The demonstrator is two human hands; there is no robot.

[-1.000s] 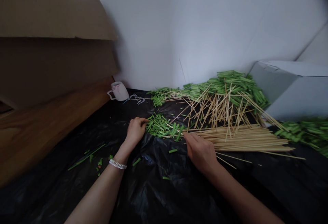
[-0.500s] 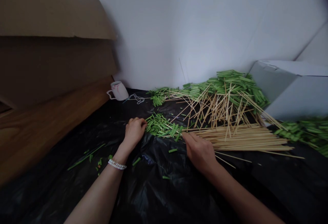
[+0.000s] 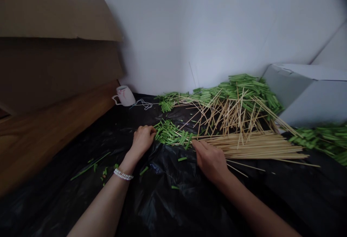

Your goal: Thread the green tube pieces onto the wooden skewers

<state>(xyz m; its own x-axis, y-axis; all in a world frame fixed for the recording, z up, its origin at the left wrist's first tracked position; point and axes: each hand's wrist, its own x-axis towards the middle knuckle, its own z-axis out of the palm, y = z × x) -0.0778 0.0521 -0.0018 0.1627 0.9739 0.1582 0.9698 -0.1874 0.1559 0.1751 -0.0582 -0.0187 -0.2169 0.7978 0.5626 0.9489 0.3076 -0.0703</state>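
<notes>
Short cut green stalks [image 3: 169, 132] lie in a loose heap between my two hands on black plastic sheeting [image 3: 162, 200]. At the heap's left edge, my left hand [image 3: 143, 139] is closed, its fingertips curled together; whatever they hold is hidden. My right hand [image 3: 211, 159] is closed in a pinch at the heap's right side, on a thin bamboo skewer [image 3: 176, 144]. A few green pieces sit across that skewer near my right fingertips. Under and beyond my right hand lies a flat bundle of bamboo skewers [image 3: 260, 146].
Behind, skewers with pale ends [image 3: 230, 115] fan out from a pile of green stalks [image 3: 249, 85] by the wall. A white mug [image 3: 126, 96] and some string [image 3: 145, 104] stand left. Cardboard [image 3: 59, 59] and a white box [image 3: 306, 92] flank the space.
Both hands keep nearly the same place and pose. The whole view has shifted very slightly; the stalks and skewers lie as before.
</notes>
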